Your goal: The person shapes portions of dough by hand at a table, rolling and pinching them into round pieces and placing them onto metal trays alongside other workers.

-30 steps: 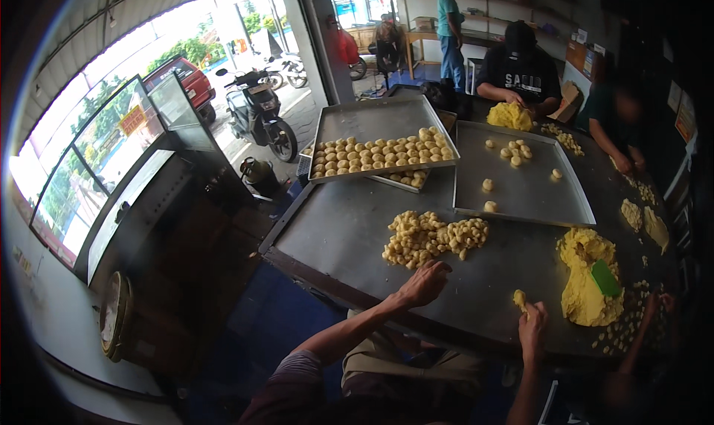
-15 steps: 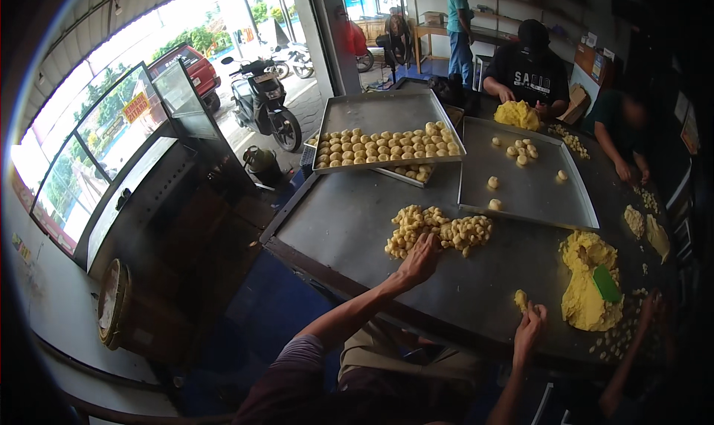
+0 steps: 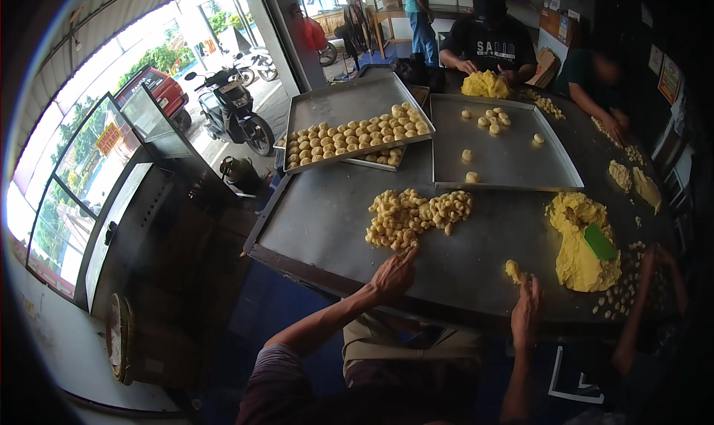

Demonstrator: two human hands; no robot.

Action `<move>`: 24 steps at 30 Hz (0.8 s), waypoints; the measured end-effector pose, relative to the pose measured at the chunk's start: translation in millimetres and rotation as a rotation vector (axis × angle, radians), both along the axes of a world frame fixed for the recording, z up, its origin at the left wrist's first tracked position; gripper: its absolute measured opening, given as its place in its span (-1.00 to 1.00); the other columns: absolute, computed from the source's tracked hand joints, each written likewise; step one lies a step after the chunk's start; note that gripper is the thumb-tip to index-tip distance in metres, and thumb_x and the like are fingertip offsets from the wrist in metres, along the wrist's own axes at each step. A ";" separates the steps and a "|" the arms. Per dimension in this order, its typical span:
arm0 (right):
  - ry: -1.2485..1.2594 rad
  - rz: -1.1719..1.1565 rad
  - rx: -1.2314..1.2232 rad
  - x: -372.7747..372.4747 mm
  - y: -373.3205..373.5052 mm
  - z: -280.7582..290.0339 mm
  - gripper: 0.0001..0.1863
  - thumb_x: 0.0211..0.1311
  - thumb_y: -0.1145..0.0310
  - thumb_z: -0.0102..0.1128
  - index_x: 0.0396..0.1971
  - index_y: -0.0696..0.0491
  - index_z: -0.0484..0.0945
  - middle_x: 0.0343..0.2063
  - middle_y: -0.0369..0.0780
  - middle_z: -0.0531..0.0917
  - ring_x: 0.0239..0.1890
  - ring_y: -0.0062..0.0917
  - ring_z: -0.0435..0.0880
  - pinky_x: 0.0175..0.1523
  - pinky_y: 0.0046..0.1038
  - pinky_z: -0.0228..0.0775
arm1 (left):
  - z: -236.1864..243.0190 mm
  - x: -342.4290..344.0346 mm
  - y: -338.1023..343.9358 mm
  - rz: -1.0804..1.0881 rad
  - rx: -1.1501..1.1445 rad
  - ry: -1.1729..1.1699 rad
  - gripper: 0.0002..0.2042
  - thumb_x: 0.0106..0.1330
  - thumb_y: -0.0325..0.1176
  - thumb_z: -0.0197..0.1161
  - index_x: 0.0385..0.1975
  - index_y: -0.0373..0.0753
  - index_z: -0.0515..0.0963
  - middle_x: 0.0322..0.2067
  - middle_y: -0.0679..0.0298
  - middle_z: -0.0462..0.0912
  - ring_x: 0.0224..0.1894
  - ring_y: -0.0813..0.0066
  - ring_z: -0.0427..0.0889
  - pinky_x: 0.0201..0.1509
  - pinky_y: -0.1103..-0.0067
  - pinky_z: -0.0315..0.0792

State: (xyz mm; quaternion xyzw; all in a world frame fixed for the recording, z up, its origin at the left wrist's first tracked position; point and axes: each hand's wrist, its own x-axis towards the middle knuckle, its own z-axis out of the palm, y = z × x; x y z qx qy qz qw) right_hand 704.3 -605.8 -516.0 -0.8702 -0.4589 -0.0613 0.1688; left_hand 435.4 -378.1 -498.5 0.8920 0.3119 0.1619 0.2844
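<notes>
We see the person's left hand reaching over the metal table, its fingers drawn close together at the lower edge of the pile of small dough pieces; we cannot tell whether they pinch one. The right hand is held up near the table's front edge with its fingers extended, a yellow dough lump right by its fingertips; whether they grip it, we cannot make out.

To the right of that lump we find a mound of yellow dough, with a green scraper lying against it (the brightest colour on the table, to our eyes). Beyond the pile, a baking tray carries rows of round dough balls and overlaps another tray beneath. Just beside it, a wider tray holds a few scattered balls. Across the table we notice a co-worker in black with both hands at another yellow dough mass.
</notes>
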 end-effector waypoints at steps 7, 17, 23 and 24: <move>0.204 0.032 0.289 20.0 12.4 -6.1 -0.68 0.26 0.61 0.09 0.03 0.19 0.49 -0.10 -0.02 0.57 0.00 -0.11 0.55 0.07 -0.23 0.41 | 5.1 2.9 -18.0 0.029 0.335 -0.017 -0.46 0.05 -0.62 0.06 0.14 -0.48 0.25 0.02 -0.12 0.30 0.00 -0.01 0.43 0.02 0.30 0.45; 0.000 -0.003 0.122 52.0 -5.9 -20.6 -0.49 0.19 0.71 0.08 0.18 0.24 0.35 0.21 0.07 0.34 0.22 -0.07 0.41 0.19 -0.25 0.41 | 2.6 74.2 -32.1 -0.170 0.572 -0.071 -0.76 0.24 -0.16 0.29 -0.31 -0.21 0.61 -0.12 0.19 0.60 0.09 0.15 0.50 0.04 0.30 0.36; 0.067 0.058 0.130 -11.4 -8.1 13.5 -0.49 0.15 0.76 -0.02 0.16 0.24 0.40 0.24 0.03 0.37 0.26 -0.08 0.38 0.20 -0.26 0.42 | -29.5 121.6 -3.7 -0.082 0.725 -0.032 -0.70 0.27 -0.19 0.22 -0.16 -0.27 0.46 0.01 0.05 0.38 0.14 0.04 0.33 0.26 0.05 0.12; 0.135 0.068 0.158 -6.2 -11.4 12.7 -0.51 0.15 0.78 -0.03 0.13 0.24 0.44 0.20 0.01 0.42 0.22 -0.08 0.43 0.17 -0.27 0.44 | -31.9 127.1 -5.7 -0.120 0.740 -0.054 -0.70 0.27 -0.19 0.21 -0.14 -0.27 0.45 0.06 0.04 0.35 0.17 0.03 0.31 0.28 0.03 0.09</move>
